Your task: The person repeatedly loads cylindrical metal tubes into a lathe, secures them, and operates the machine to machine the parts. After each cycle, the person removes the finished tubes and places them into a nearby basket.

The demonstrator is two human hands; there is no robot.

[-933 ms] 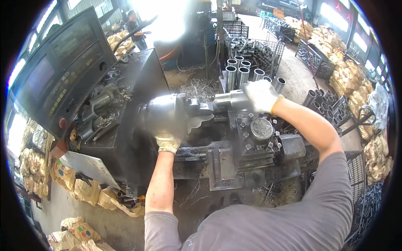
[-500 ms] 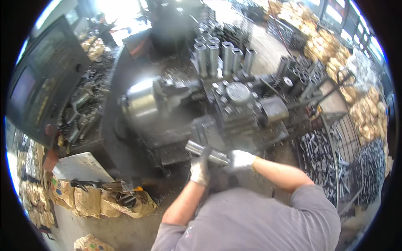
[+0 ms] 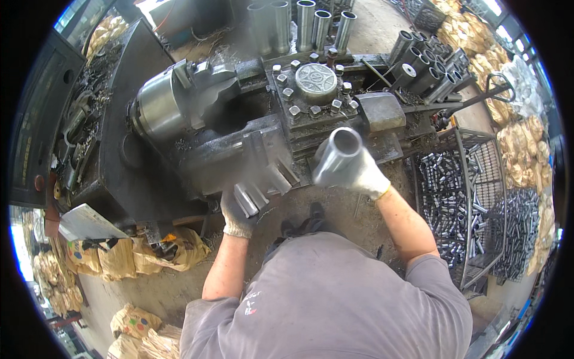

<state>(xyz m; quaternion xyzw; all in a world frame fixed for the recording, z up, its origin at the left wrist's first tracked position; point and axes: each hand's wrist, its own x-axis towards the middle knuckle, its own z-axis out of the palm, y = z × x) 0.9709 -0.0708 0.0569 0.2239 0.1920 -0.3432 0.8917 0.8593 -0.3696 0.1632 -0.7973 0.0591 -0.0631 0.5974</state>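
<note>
Right hand (image 3: 366,175): gloved, centre of frame, closed around a steel tube (image 3: 336,157), open end facing up toward the camera.
Left hand (image 3: 237,210): gloved, lower centre-left, gripping a handle (image 3: 251,196) on the lathe (image 3: 239,131) front.
Tube: held just in front of the tool post (image 3: 315,84), clear of the chuck (image 3: 160,109) at upper left.
Right edge: wire basket (image 3: 460,197) of small tubes.
Top: upright tubes (image 3: 305,21) behind lathe.

Grey lathe chuck (image 3: 156,107) at upper left, round tool post (image 3: 315,82) ringed with bolts beside it. Upright steel tubes (image 3: 299,21) along the top edge. Wire basket (image 3: 457,203) of small metal parts at right. Yellowish filled sacks (image 3: 128,254) on the floor at lower left.
</note>
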